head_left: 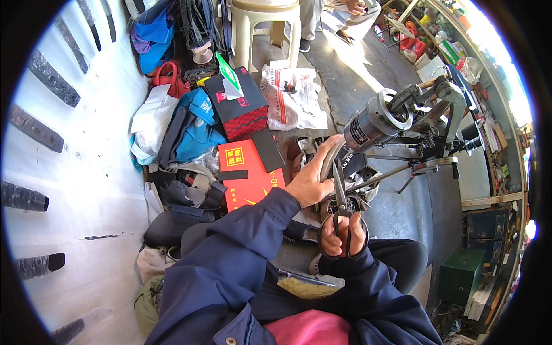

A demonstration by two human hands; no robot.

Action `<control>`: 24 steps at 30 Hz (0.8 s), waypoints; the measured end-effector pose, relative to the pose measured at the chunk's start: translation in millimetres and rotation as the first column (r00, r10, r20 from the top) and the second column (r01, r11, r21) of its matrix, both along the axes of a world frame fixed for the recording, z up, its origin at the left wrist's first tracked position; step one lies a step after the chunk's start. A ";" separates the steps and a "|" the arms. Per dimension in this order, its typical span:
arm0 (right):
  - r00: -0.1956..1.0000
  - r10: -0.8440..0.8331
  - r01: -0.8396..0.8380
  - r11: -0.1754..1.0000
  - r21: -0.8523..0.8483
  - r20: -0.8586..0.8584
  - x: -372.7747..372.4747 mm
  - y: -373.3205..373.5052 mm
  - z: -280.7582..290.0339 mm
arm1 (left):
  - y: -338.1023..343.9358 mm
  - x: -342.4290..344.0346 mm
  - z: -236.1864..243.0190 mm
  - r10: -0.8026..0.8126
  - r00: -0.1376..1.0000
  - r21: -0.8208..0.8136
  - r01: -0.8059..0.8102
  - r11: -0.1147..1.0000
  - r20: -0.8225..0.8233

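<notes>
My right hand (pixel 344 234) is closed around the dark handles of a pair of scissors (pixel 340 195), with fingers through the loops. Its blades point away from me, up beside my left fingers. My left hand (pixel 313 179) grips a thin, curved grey-brown piece (pixel 329 161) between thumb and fingers; its kind is hard to make out. The blades lie against or very close to the edge of that piece; whether they touch it I cannot tell. Just beyond my left fingertips is the round metal head of a hand-cranked sewing machine (pixel 368 126).
Left of my hands lie a red box lid (pixel 244 158) with dark strips on it and a black-and-red box (pixel 236 103). Bags and cloth (pixel 198 123) are heaped by the white wall. Farther off are a plastic stool (pixel 265 17) and a seated person (pixel 351 17). Crowded shelves (pixel 500 115) line the right.
</notes>
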State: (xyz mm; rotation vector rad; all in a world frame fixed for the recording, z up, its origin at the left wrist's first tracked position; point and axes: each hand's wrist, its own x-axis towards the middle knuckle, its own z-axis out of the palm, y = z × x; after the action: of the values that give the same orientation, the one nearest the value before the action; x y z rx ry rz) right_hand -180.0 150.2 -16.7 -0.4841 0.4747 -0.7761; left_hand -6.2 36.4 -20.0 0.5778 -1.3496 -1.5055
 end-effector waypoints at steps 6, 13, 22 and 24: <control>0.995 -0.030 0.032 0.999 0.023 -0.090 -1.3 0.8 4.2 | 0.7 0.6 3.2 -0.007 1.000 0.017 0.007 1.000 0.004; 0.986 -0.075 0.077 0.997 0.007 -0.148 -5.8 -1.6 9.7 | -1.4 1.5 -1.9 0.024 0.997 -0.046 -0.021 0.999 0.073; 0.989 -0.061 0.047 0.993 -0.108 -0.132 -14.6 10.7 6.0 | -0.4 0.6 -5.6 0.021 0.997 -0.039 -0.018 0.999 0.079; 0.994 0.005 -0.012 0.998 -0.058 -0.113 -16.5 14.9 6.9 | -0.4 0.8 -6.4 0.033 0.994 -0.048 -0.028 0.998 0.108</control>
State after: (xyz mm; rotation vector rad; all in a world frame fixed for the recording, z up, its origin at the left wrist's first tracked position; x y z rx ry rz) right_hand -196.6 165.1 -9.8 -0.5865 0.5552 -0.7588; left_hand -5.4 36.0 -26.3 0.6561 -1.4486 -1.4320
